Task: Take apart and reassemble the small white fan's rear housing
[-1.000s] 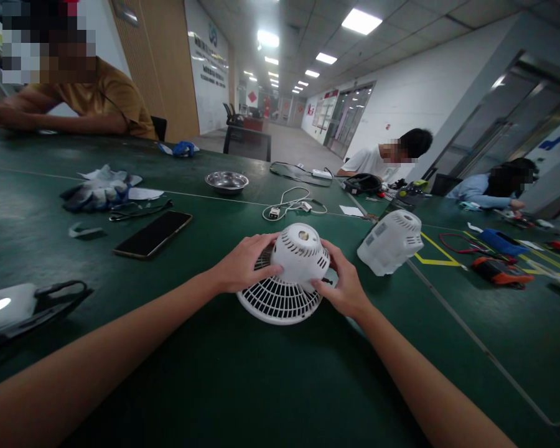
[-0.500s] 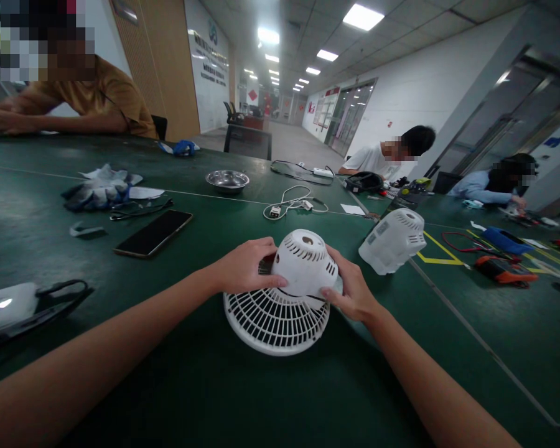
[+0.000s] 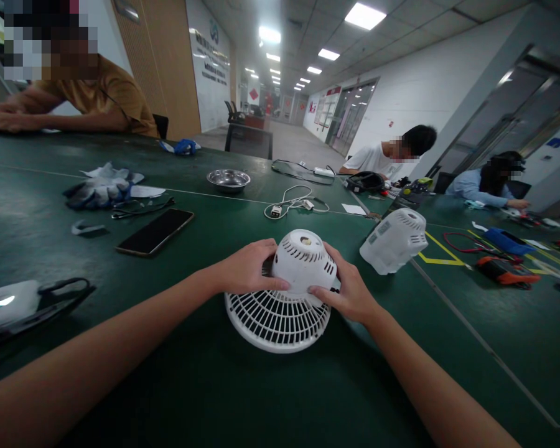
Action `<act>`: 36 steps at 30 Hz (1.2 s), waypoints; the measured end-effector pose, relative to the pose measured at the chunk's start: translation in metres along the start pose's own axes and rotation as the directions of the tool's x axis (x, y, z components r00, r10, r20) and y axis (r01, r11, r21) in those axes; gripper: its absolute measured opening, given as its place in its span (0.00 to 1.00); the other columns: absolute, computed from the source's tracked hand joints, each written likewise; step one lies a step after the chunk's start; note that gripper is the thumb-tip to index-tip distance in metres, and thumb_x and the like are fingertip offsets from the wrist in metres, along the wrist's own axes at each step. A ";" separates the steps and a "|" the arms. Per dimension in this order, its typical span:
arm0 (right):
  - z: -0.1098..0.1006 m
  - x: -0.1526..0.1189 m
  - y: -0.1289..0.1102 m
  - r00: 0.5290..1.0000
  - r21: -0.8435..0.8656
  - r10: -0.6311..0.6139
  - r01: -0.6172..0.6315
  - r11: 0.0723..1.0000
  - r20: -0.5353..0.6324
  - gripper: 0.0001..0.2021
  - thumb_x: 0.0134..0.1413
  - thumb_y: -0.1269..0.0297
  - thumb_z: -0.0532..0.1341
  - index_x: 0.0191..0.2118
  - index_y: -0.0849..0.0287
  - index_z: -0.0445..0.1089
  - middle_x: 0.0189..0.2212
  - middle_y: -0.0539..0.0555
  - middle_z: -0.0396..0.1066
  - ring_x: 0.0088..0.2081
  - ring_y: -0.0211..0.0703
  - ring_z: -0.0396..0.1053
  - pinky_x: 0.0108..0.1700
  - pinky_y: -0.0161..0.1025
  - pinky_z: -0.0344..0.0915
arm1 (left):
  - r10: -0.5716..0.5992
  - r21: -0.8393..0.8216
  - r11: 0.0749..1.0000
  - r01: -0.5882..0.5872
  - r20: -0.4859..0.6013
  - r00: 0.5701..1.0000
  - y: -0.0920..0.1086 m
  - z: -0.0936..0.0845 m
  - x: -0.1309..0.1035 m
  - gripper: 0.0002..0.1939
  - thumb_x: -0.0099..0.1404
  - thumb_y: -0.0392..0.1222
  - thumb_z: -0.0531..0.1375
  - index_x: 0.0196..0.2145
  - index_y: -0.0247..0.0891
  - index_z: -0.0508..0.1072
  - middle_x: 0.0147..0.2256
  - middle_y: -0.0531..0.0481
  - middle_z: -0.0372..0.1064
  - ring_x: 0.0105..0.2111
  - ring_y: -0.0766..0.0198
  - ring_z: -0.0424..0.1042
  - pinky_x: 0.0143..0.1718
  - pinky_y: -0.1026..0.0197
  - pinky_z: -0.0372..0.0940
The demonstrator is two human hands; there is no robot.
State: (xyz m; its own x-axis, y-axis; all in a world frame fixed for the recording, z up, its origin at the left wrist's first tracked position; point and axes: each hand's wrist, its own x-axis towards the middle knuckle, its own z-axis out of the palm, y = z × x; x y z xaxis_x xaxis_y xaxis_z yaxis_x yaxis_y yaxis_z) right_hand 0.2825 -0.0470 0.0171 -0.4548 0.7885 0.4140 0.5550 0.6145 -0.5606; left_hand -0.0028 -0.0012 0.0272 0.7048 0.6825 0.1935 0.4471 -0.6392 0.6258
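Fan grille (image 3: 280, 325) moved closer; left hand (image 3: 246, 269) and right hand (image 3: 352, 287) fingers (image 3: 325, 295) clasp white housing (image 3: 303, 264).

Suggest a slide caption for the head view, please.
Left hand and right hand hold a rounded white plastic housing over a round white slatted grille on a green table.

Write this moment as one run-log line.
left hand: holds white domed vented plastic housing; right hand: holds same housing; beneath: white round slatted plastic grille

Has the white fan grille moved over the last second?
Yes: the fan grille has come nearer the camera, away from the metal bowl.
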 end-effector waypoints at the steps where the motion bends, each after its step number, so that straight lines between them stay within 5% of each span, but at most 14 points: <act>1: 0.000 0.000 0.001 1.000 -0.002 -0.002 0.002 1.000 -0.007 0.46 0.56 0.49 0.71 0.74 0.49 0.50 0.67 0.62 0.66 0.63 0.65 0.69 0.63 0.69 0.67 | 0.011 0.008 1.000 -0.011 -0.008 1.000 0.000 0.000 0.000 0.35 0.62 0.65 0.64 0.58 0.40 0.72 0.54 0.39 0.71 0.51 0.46 0.72 0.48 0.46 0.69; 7: 0.005 -0.001 0.005 0.998 -0.107 -0.052 0.046 0.993 -0.048 0.50 0.54 0.48 0.72 0.76 0.47 0.46 0.71 0.62 0.60 0.68 0.67 0.63 0.67 0.72 0.62 | 0.033 0.113 0.993 -0.029 -0.035 0.999 -0.005 0.000 -0.001 0.34 0.62 0.65 0.66 0.56 0.39 0.74 0.53 0.39 0.71 0.51 0.45 0.71 0.51 0.41 0.68; 10: 0.005 -0.002 0.009 0.995 -0.159 -0.092 0.083 0.984 -0.046 0.57 0.51 0.43 0.73 0.77 0.47 0.40 0.73 0.63 0.56 0.69 0.70 0.62 0.66 0.73 0.62 | 0.051 0.153 0.988 -0.034 -0.109 0.993 -0.005 0.002 -0.001 0.34 0.65 0.58 0.65 0.63 0.40 0.67 0.56 0.38 0.71 0.54 0.43 0.71 0.56 0.37 0.65; 14: 0.006 -0.005 0.009 0.997 -0.031 -0.074 0.074 0.997 0.010 0.55 0.53 0.44 0.71 0.76 0.47 0.37 0.54 0.61 0.77 0.41 0.60 0.81 0.43 0.61 0.80 | 0.127 0.083 0.990 -0.113 -0.186 0.974 -0.005 0.008 -0.003 0.44 0.69 0.48 0.61 0.75 0.45 0.44 0.68 0.37 0.62 0.63 0.42 0.67 0.64 0.34 0.60; 16: 0.007 -0.007 0.006 0.998 0.054 -0.045 0.043 0.998 0.049 0.50 0.57 0.51 0.68 0.76 0.46 0.37 0.41 0.54 0.80 0.28 0.50 0.78 0.30 0.51 0.79 | 0.171 0.036 0.985 -0.167 -0.152 0.974 -0.006 0.012 -0.005 0.53 0.66 0.53 0.65 0.76 0.47 0.36 0.72 0.35 0.53 0.67 0.37 0.62 0.65 0.32 0.58; 20: 0.008 -0.007 -0.004 0.993 0.114 -0.084 0.075 0.991 0.077 0.47 0.55 0.62 0.65 0.74 0.46 0.40 0.32 0.48 0.78 0.23 0.44 0.74 0.23 0.43 0.73 | 0.183 0.025 0.983 -0.181 -0.125 0.975 -0.006 0.018 -0.006 0.68 0.58 0.61 0.71 0.76 0.47 0.27 0.74 0.30 0.44 0.68 0.29 0.57 0.65 0.27 0.56; 29: 0.007 -0.004 -0.015 0.993 0.068 -0.042 0.035 0.997 0.110 0.47 0.51 0.65 0.66 0.73 0.47 0.44 0.32 0.48 0.78 0.24 0.44 0.75 0.25 0.42 0.75 | 0.231 0.049 0.973 -0.225 -0.169 0.958 -0.007 0.022 -0.005 0.56 0.58 0.58 0.71 0.71 0.46 0.42 0.65 0.32 0.60 0.57 0.39 0.71 0.58 0.36 0.67; 36: 0.007 -0.005 -0.018 0.992 0.062 0.000 -0.008 0.998 0.130 0.47 0.51 0.67 0.67 0.73 0.45 0.44 0.33 0.48 0.78 0.25 0.44 0.74 0.25 0.44 0.76 | 0.243 0.032 0.970 -0.241 -0.156 0.957 -0.009 0.020 -0.005 0.53 0.58 0.58 0.71 0.71 0.46 0.45 0.65 0.33 0.61 0.57 0.38 0.71 0.58 0.35 0.67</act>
State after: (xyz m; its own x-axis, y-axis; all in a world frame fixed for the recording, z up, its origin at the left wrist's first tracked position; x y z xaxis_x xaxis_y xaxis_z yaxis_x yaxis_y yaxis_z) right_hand 0.2701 -0.0627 0.0204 -0.5413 0.7787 0.3171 0.5147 0.6051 -0.6073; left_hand 0.0006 -0.0063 0.0056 0.6977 0.5531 0.4553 0.2811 -0.7959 0.5362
